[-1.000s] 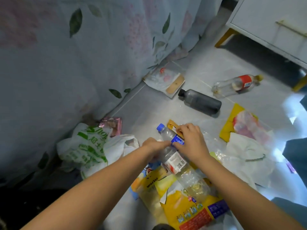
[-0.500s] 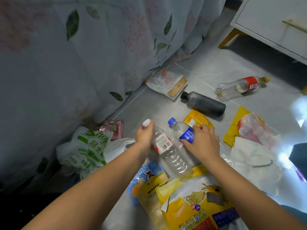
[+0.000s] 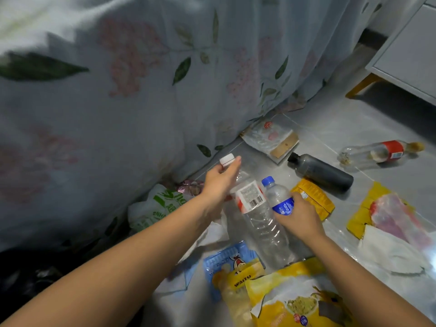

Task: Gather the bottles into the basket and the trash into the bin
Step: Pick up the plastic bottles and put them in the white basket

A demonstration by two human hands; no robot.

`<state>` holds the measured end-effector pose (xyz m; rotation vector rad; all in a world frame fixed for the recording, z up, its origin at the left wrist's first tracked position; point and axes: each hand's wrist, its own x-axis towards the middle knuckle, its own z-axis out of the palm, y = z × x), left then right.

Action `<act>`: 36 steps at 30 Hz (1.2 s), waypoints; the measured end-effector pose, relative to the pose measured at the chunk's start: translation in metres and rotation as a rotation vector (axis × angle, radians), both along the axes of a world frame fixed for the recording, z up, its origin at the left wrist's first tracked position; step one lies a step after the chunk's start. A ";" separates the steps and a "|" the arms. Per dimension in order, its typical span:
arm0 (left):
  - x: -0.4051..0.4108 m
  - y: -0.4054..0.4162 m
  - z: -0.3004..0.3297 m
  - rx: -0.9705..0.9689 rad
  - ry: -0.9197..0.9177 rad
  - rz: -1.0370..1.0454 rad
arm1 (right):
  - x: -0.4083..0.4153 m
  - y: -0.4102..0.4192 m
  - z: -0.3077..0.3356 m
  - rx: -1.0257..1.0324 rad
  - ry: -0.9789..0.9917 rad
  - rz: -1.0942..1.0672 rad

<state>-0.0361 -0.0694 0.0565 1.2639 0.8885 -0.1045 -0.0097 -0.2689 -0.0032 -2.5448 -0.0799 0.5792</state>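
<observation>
In hand: 2 bottles, left hand (image 3: 219, 182) gripping white-cap bottle (image 3: 254, 213), right hand (image 3: 298, 214) blue-cap bottle (image 3: 278, 197). Left on floor (image 3: 330, 128): 2 bottles, wrappers. Basket, bin unseen.

large bottle (image 3: 259, 223) left of small bottle (image 3: 279, 199)
</observation>
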 end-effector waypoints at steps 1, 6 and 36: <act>-0.003 0.006 0.011 0.006 -0.025 -0.004 | -0.001 0.006 0.010 0.040 -0.019 -0.006; -0.040 0.036 0.081 0.137 -0.198 -0.007 | -0.016 0.043 0.075 0.255 -0.039 0.017; -0.621 0.183 0.243 0.375 -0.207 0.968 | -0.402 0.323 0.360 0.601 0.289 0.990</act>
